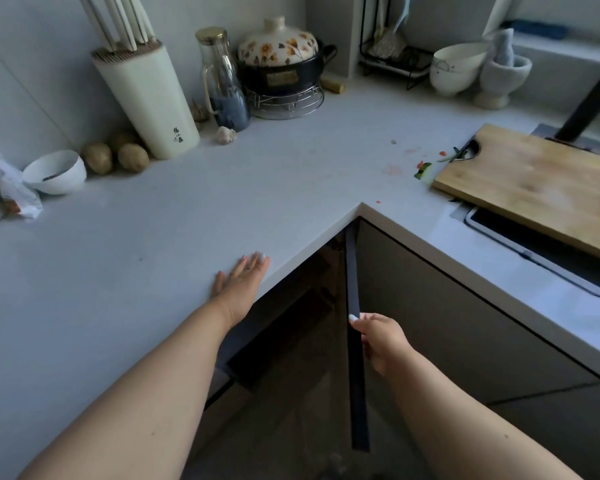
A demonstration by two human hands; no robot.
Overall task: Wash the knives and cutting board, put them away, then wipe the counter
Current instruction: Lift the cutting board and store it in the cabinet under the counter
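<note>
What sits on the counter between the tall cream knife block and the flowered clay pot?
In the head view, a glass carafe with a gold lid, a garlic bulb before it.

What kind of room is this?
Most likely a home kitchen: a knife block and a lidded cooking pot stand on an L-shaped counter, and a wooden cutting board lies over the sink.

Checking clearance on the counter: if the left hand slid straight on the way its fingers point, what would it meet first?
The left hand lies flat by the counter edge, fingers pointing up-right. Bare counter lies ahead; the vegetable scraps beside the cutting board probably come first, though depth is uncertain.
</note>
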